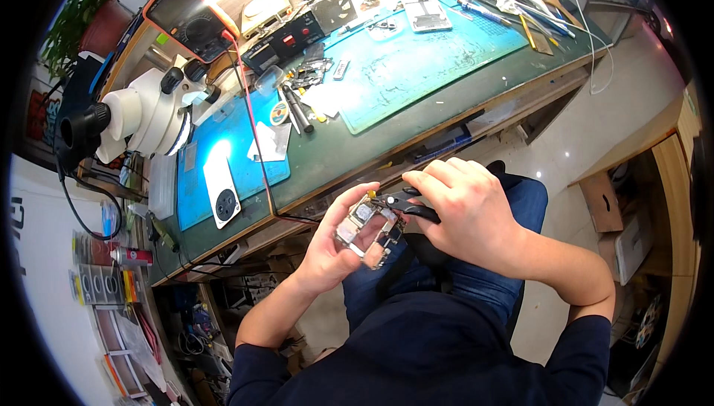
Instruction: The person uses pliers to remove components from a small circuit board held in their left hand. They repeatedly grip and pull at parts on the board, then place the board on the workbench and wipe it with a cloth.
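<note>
Above my lap, my left hand is closed around the edges of a small phone circuit board, which has an open gap in its middle and metal-shielded patches. My right hand grips a pair of black-handled pliers from above. Their jaws reach the board's upper edge, beside a small yellow part. Whether the jaws pinch the board or only touch it is too small to tell. Part of the pliers' handles is hidden under my right fingers.
Beyond my hands runs the workbench edge, with a teal mat and a blue mat on it. A microscope, an orange multimeter and a white power strip stand left. A red cable hangs over the edge. Pens and tools lie far right.
</note>
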The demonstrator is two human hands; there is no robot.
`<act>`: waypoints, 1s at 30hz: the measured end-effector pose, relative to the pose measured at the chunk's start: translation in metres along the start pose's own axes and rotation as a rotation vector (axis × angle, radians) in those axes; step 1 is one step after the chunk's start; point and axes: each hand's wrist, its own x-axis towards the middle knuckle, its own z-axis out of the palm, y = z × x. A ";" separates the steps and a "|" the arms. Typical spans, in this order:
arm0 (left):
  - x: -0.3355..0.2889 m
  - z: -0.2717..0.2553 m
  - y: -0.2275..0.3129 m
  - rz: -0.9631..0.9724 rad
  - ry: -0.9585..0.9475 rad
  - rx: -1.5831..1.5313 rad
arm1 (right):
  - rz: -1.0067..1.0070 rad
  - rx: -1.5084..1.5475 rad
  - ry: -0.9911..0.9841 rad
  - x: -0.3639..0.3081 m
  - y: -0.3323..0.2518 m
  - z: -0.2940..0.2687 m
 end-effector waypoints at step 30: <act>0.011 -0.025 -0.018 0.349 -0.006 0.069 | 0.226 0.732 0.074 0.005 -0.010 0.033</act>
